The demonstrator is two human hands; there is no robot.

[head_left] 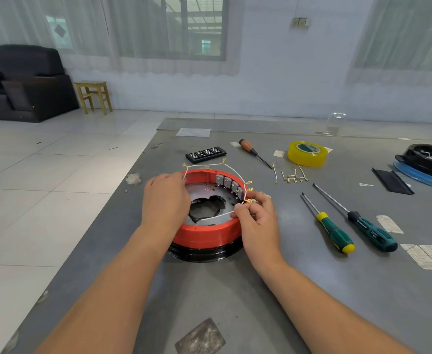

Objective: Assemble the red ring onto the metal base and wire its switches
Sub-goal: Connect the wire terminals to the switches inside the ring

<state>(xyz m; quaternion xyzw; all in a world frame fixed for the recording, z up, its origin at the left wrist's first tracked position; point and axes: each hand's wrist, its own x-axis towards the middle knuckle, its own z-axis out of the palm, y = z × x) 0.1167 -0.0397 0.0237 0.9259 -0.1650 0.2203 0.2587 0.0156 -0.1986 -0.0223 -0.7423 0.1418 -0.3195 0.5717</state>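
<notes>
White, thin wire with brass crimp terminals (pixel 235 175) was pinched at a terminal end between thumb and fingertips of the right hand (pixel 255 215), just beside the row of small grey switches (pixel 229 183) mounted inside the red plastic ring (pixel 204 232). The left hand (pixel 165 200) rested over the ring's left wall, its fingers curled about another stretch of the same wire near the rim. Both forearms reached forward from the near edge of the grey table (pixel 209 302), wrists low. The ring already sat on the black-rimmed metal base (pixel 204 254), near the table's left side. The wire looked light and limp, likely to spring and tangle, so holding it close behind each terminal appeared best; the terminals seemed small and easily bent. Farther right lay spare short wires (pixel 290 176), three screwdrivers (pixel 332 229), a roll of yellow tape (pixel 307 153) and a black bit case (pixel 206 153).
</notes>
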